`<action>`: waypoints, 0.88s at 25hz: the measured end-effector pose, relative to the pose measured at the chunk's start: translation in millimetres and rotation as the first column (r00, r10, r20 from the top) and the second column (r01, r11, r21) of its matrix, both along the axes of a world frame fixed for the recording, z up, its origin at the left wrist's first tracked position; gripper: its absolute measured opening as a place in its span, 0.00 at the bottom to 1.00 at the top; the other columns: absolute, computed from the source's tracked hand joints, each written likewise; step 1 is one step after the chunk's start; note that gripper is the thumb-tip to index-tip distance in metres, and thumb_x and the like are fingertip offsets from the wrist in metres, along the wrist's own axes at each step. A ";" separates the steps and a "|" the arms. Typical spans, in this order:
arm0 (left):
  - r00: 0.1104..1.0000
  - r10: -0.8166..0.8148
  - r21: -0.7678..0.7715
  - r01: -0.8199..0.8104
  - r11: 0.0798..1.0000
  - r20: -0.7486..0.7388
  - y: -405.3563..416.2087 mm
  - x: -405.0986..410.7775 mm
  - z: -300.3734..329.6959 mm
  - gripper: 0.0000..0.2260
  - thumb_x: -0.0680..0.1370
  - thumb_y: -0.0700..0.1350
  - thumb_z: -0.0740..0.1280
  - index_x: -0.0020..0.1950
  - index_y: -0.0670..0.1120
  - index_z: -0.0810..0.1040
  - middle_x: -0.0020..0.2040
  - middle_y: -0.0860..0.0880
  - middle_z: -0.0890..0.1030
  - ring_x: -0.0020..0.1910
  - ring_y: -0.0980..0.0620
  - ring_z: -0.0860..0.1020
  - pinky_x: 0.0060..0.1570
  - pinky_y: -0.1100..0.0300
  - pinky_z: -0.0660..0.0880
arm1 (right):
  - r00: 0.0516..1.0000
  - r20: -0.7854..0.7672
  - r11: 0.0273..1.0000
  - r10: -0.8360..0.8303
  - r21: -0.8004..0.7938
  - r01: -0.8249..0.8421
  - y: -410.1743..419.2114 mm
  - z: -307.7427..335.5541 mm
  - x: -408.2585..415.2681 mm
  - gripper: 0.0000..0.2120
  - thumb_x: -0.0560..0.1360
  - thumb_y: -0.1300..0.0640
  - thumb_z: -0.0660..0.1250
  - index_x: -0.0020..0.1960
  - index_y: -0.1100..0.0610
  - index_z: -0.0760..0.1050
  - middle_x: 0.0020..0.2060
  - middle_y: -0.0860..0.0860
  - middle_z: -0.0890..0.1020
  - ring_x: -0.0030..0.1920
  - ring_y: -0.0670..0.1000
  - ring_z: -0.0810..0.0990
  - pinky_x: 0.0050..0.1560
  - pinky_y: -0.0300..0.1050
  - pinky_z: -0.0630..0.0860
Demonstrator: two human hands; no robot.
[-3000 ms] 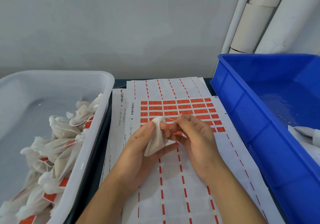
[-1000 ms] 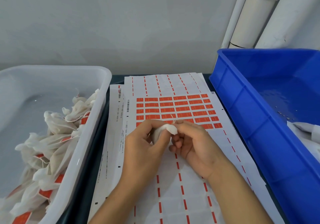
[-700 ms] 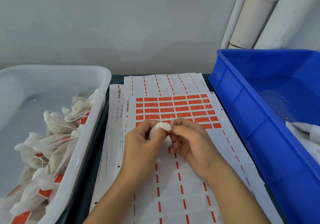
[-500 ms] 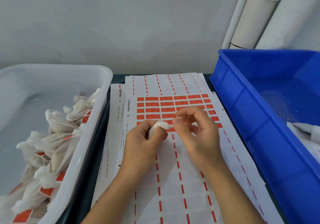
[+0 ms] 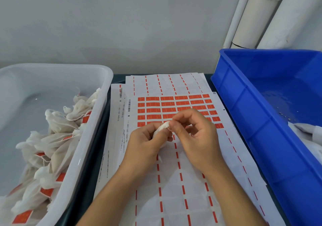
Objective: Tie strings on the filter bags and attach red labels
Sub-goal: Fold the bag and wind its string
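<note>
On my right I see the deep blue plastic crate (image 5: 271, 138), with some white material (image 5: 306, 133) bunched low against its near side. On my left sits the translucent white plastic tub (image 5: 97, 121), holding a heap of tied white filter bags with red labels (image 5: 52, 143). Between the two lie overlapping white label sheets (image 5: 183, 191), most of their cells stripped down to red dashes, and on the upper part of the top sheet a block of unused red rectangular labels (image 5: 167, 103) remains in rows.

Over those sheets, just below the red block, I have both hands together. My left hand (image 5: 148, 143) is curled around a small white filter bag (image 5: 163, 128), gripping its body so only the gathered top shows above my fingers. My right hand (image 5: 195, 133) meets it from the right, thumb and forefinger pinched at the bag's neck, the other fingers curled loosely. I think a thin string is caught in that pinch, but it is too fine for me to be sure.
</note>
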State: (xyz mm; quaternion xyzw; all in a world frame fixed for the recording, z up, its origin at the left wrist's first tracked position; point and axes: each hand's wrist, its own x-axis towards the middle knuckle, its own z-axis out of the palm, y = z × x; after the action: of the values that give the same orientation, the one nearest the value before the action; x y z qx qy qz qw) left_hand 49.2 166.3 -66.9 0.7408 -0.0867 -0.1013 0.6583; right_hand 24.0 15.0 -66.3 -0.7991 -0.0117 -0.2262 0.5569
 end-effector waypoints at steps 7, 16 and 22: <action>1.000 -0.009 0.011 0.009 1.000 -0.026 0.6 0.8 0.0 0.11 0.82 0.54 0.67 0.45 0.54 0.86 0.42 0.50 0.86 0.43 0.48 0.83 0.47 0.56 0.81 | 0.986 0.166 0.971 -0.027 -0.229 0.065 2.6 -1.5 1.0 0.03 0.78 0.54 0.72 0.52 0.50 0.80 0.51 0.42 0.80 0.54 0.44 0.79 0.52 0.28 0.76; 0.995 -0.013 -0.068 0.007 0.998 -0.094 2.9 3.7 -2.2 0.12 0.83 0.54 0.67 0.50 0.50 0.88 0.46 0.48 0.87 0.51 0.47 0.85 0.58 0.47 0.81 | 0.981 0.195 0.951 0.019 -0.306 0.042 -4.2 -5.7 -0.7 0.06 0.77 0.57 0.74 0.54 0.52 0.83 0.51 0.39 0.82 0.56 0.39 0.81 0.58 0.28 0.75; 0.993 -0.001 -0.086 -0.009 0.996 -0.120 1.7 2.6 -1.5 0.12 0.83 0.53 0.66 0.49 0.52 0.88 0.46 0.50 0.88 0.50 0.50 0.86 0.55 0.53 0.80 | 0.989 0.137 0.972 0.061 -0.234 -0.027 -3.9 -5.1 -2.2 0.10 0.77 0.54 0.73 0.58 0.50 0.83 0.54 0.40 0.84 0.57 0.42 0.82 0.57 0.34 0.80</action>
State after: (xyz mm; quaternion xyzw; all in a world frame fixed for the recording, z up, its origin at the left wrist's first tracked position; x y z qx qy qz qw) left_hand 51.8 168.0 -68.4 0.7042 -0.0497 -0.1406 0.6941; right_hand 21.8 11.1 -71.4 -0.8399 -0.0957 -0.2675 0.4624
